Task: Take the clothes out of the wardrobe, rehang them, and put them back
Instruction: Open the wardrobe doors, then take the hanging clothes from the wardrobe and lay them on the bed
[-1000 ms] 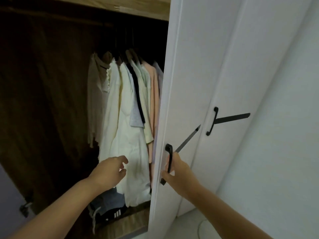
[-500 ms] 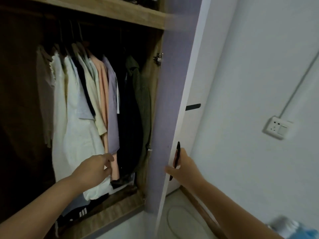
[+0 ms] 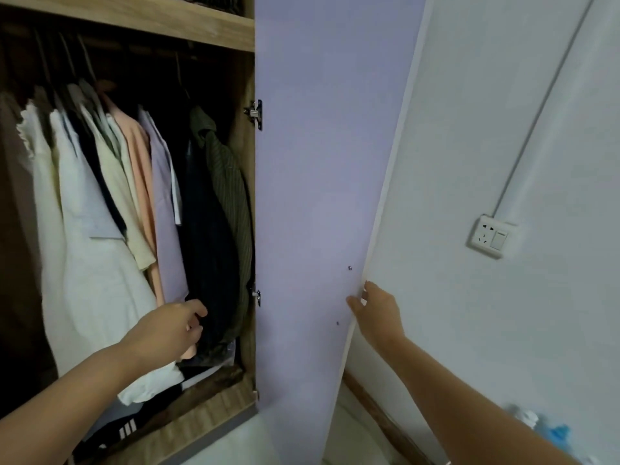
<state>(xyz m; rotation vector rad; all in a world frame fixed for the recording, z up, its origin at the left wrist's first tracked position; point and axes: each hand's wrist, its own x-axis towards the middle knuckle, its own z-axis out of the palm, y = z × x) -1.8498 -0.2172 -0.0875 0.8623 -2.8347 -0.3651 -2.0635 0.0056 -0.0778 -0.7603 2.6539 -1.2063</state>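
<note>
1. The wood-grain wardrobe stands open; its lilac-faced door is swung out to the right, with two metal hinges on its inner edge.
2. The clothes hang in a row inside the wardrobe, below a light wooden shelf. From left to right: a white ruffled garment, a white shirt, a pale yellow shirt, a peach shirt, a lilac shirt, a dark navy garment and an olive striped jacket.
3. The left hand reaches into the wardrobe. Its fingers are loosely curled at the lower hems of the peach shirt and the dark navy garment; whether they grip fabric cannot be told.
4. The right hand rests on the free edge of the lilac-faced door, thumb on the inner face, fingers wrapped round the edge and hidden behind it.
5. A white wall socket sits on the white wall to the right, with a white cable duct rising from it.
6. Dark folded items lie on the wardrobe floor.
</note>
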